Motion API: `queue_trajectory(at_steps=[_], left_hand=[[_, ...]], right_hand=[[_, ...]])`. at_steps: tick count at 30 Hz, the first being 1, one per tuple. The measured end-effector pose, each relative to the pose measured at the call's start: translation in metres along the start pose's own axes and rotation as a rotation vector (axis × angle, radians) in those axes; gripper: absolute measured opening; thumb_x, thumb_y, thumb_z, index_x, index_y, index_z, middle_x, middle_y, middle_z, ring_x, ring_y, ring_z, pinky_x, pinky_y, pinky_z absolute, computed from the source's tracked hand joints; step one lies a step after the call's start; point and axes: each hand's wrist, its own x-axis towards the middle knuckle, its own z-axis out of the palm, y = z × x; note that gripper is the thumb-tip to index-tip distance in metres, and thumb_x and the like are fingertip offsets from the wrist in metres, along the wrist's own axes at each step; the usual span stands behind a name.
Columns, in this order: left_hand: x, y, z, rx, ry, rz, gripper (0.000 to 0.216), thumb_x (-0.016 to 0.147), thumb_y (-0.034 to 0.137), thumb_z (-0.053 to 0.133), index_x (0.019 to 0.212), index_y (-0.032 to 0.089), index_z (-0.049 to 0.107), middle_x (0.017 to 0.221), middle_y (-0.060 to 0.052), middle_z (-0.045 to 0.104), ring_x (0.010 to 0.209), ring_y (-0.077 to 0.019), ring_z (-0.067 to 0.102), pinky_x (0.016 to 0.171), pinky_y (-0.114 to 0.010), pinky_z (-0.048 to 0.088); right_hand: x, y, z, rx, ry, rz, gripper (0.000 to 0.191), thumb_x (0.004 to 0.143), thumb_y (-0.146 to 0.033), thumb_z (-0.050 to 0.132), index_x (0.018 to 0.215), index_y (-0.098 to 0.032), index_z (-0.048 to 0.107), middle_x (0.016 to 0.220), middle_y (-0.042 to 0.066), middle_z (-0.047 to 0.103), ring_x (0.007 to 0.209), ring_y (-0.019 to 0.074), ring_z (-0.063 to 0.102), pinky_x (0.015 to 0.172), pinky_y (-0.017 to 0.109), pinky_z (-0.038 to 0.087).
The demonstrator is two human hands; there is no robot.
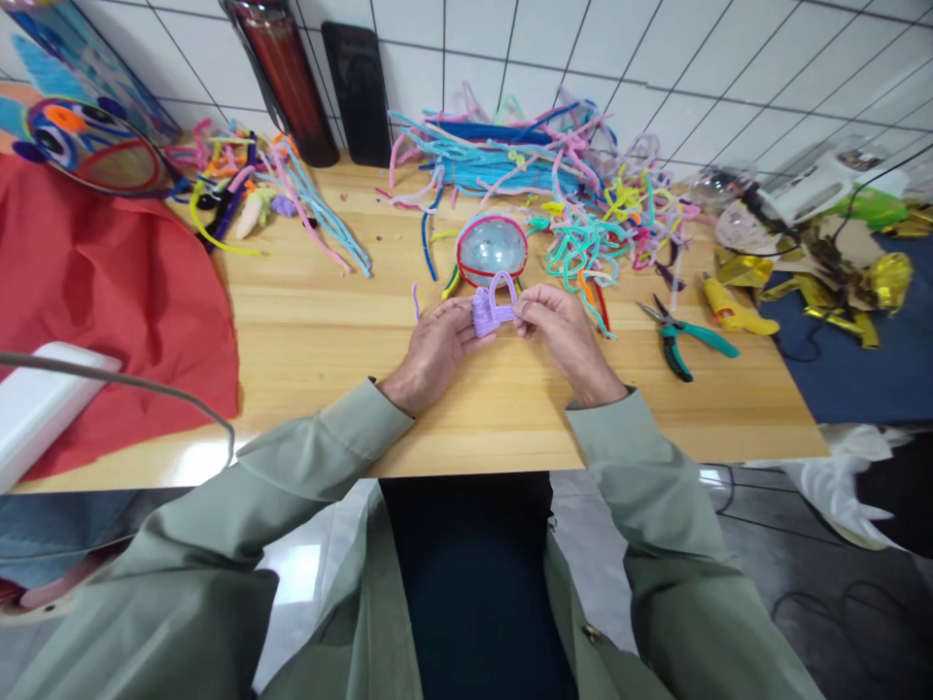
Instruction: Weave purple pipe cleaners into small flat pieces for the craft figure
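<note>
From the head camera, both hands meet over the middle of the wooden table (306,340); the left hand (435,352) has its fingers curled around a small lilac pipe-cleaner piece (487,311), and the right hand (558,326) pinches the same piece from the other side, thumb and fingertips closed on it; the piece sits just above the table top, between the two hands, well in from the near edge.

The piece already has a tightly wound, chunky body and a loop standing up from its top, so by my reckoning the winding is largely done and the loop end is what remains to be finished; how its far side looks is hidden by the fingers.

Just behind the hands lies a clear dome with a red rim (492,249); beyond it a tangled heap of coloured pipe cleaners (554,180) spreads toward the tiled wall; a second, smaller heap (255,185) lies to the left; teal-handled pliers (681,335) rest to the right, near but apart from the right hand; red cloth (109,292) covers the left end of the table.

Bare wood lies to the left of the hands and in front of them up to the near edge.
</note>
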Motion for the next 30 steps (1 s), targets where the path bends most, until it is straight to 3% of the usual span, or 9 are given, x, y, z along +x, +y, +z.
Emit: queue_trajectory(at_steps=[7, 15, 23, 30], left_hand=[[0.0, 0.0031, 0.005, -0.034, 0.01, -0.041, 0.019, 0.102, 0.024, 0.052, 0.099, 0.016, 0.07, 0.114, -0.012, 0.083, 0.116, -0.0246, 0.078, 0.111, -0.044, 0.059], [-0.0007, 0.004, 0.0052, -0.063, 0.018, -0.045, 0.016, 0.1, 0.023, 0.055, 0.095, 0.017, 0.069, 0.11, -0.012, 0.083, 0.114, -0.0247, 0.078, 0.115, -0.046, 0.056], [-0.0003, 0.0013, 0.0005, -0.021, -0.034, -0.029, 0.012, 0.093, 0.019, 0.063, 0.103, 0.017, 0.069, 0.11, -0.01, 0.082, 0.114, -0.0226, 0.078, 0.111, -0.04, 0.058], [-0.002, 0.0026, 0.0023, -0.041, -0.033, -0.035, 0.011, 0.094, 0.02, 0.064, 0.104, 0.017, 0.068, 0.114, -0.011, 0.082, 0.112, -0.0217, 0.078, 0.109, -0.039, 0.058]], right_hand=[[-0.0002, -0.002, 0.0003, -0.001, -0.022, 0.029, 0.008, 0.075, -0.029, 0.07, 0.071, -0.022, 0.069, 0.065, -0.001, 0.068, 0.057, 0.0106, 0.056, 0.056, 0.026, 0.042], [-0.0021, -0.0036, 0.0008, 0.001, -0.008, 0.05, 0.008, 0.075, -0.027, 0.071, 0.069, -0.022, 0.068, 0.064, -0.002, 0.065, 0.057, 0.0103, 0.053, 0.056, 0.026, 0.042], [0.0001, -0.0053, -0.0044, 0.135, 0.047, 0.088, 0.016, 0.073, -0.032, 0.076, 0.069, -0.022, 0.064, 0.061, -0.003, 0.057, 0.056, 0.0104, 0.05, 0.054, 0.025, 0.039], [-0.0013, -0.0036, 0.0015, 0.038, -0.031, 0.081, 0.014, 0.074, -0.033, 0.074, 0.067, -0.022, 0.066, 0.059, -0.003, 0.057, 0.055, 0.0106, 0.045, 0.055, 0.027, 0.036]])
